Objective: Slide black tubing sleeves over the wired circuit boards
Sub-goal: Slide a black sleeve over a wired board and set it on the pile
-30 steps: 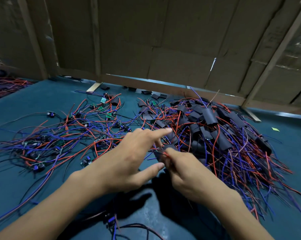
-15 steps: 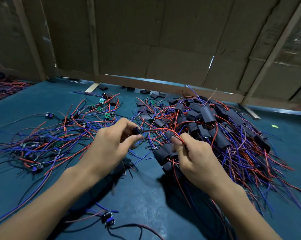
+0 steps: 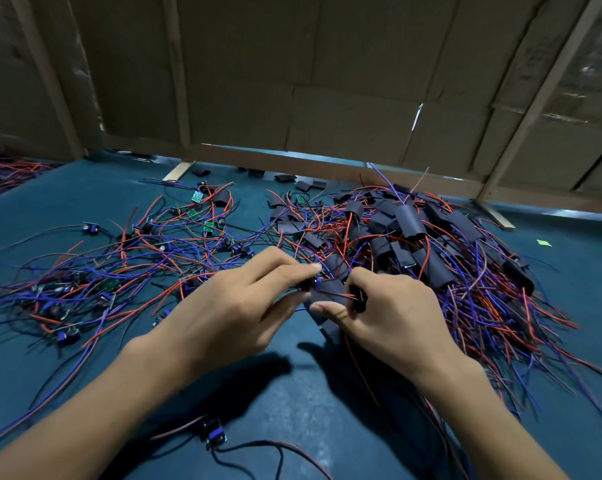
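Black tubing sleeve (image 3: 330, 292) pinched between right hand (image 3: 393, 313) fingers, wired board (image 3: 308, 284) between left hand (image 3: 237, 306) fingers.

**Both hands pinched in close, mid-frame**

Bare forearms come in from the bottom corners and angle toward each other. The left hand (image 3: 237, 306) is knuckles-up, its fingers curled forward with the fingertips pinched on something small and dark. The right hand (image 3: 389, 313) sits just beside it, thumb stretched toward the left, fingers curled and gripping too. The fingertips of the two nearly meet.
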`<state>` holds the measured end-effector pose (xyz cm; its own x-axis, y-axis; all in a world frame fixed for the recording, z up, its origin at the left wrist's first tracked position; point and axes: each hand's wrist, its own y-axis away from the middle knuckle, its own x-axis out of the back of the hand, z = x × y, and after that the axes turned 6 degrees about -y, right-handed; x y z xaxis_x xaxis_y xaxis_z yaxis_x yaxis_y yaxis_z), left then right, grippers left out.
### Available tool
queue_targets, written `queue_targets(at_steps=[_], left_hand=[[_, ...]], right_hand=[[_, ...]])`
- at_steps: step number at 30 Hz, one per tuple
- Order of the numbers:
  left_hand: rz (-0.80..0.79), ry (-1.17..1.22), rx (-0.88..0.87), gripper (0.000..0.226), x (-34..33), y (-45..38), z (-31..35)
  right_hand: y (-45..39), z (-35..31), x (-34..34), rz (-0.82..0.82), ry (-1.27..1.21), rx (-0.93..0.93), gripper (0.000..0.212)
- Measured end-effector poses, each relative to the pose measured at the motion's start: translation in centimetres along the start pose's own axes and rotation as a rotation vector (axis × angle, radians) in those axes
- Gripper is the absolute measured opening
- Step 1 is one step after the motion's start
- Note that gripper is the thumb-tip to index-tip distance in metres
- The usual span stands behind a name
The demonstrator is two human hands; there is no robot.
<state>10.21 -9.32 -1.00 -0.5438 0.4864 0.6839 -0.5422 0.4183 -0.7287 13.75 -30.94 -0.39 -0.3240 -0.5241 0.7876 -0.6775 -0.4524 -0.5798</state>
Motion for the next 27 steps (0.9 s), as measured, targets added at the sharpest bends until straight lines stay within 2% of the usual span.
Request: queue_targets(at_steps=[4, 7, 9, 13, 19, 22, 27], left_hand=[[0.022, 0.098, 0.077, 0.022, -0.4, 0.1, 0.7], [0.048, 0.115, 0.047, 0.019, -0.7, 0.1, 1.1], [0.039, 0.111, 0.017, 0.018, -1.1, 0.1, 1.4], [0.047, 0.149, 0.029, 0.019, -1.7, 0.1, 2.3], [0.042, 0.23, 0.044, 0.022, -2.0, 0.2, 2.3], [0.02, 0.214, 0.054, 0.022, -2.0, 0.1, 2.0], [-0.05, 0.182, 0.049, 0.019, -2.0, 0.1, 2.1]], right_hand=[[0.1, -0.3, 0.1, -0.032, -0.004, 0.014, 0.053], [0.1, -0.6, 0.1, -0.103, -0.04, -0.02, 0.06], [0.2, -0.5, 0.0, -0.119, -0.052, 0.011, 0.054], [0.4, -0.8, -0.1, -0.15, -0.066, 0.06, 0.027], [0.3, -0.9, -0.5, -0.132, -0.205, -0.04, 0.029], [0.2, -1.0, -0.3, -0.14, -0.25, -0.073, 0.043], [0.1, -1.2, -0.3, -0.202, -0.143, -0.024, 0.025]])
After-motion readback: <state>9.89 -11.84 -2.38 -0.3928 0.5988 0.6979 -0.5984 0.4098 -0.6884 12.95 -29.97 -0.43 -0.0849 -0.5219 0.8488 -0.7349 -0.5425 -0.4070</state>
